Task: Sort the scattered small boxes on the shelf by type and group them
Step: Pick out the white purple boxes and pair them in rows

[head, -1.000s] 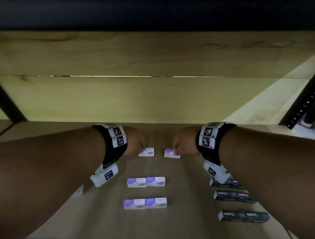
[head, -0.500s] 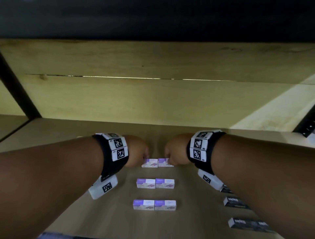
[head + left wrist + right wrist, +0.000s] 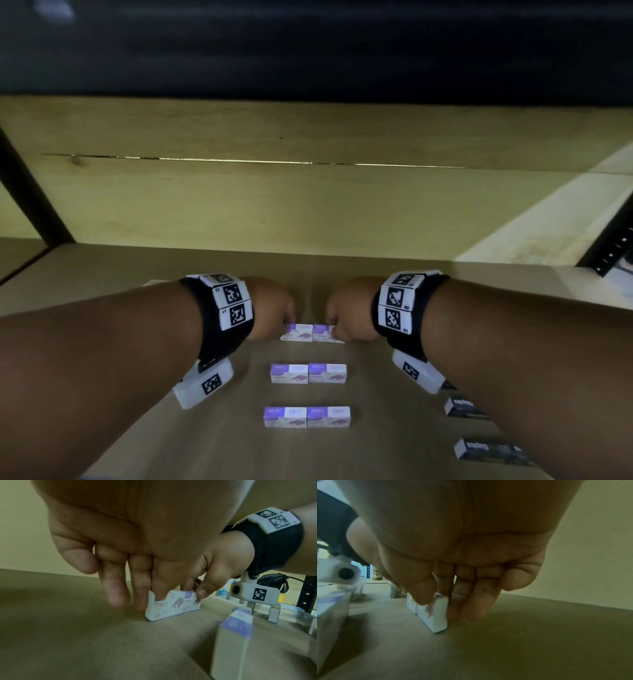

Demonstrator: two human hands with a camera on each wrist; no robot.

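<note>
the two purple-and-white boxes, apart a second ago, now touch at 12 o'clock on the shelf, left hand pinching the left box, right hand pinching the right box, closing a third purple pair.

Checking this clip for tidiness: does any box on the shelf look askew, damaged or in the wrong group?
Nothing stands out. The left hand and right hand pinch the far pair of purple-and-white boxes end to end. The two nearer pairs sit square, and the black boxes keep to the right.
</note>
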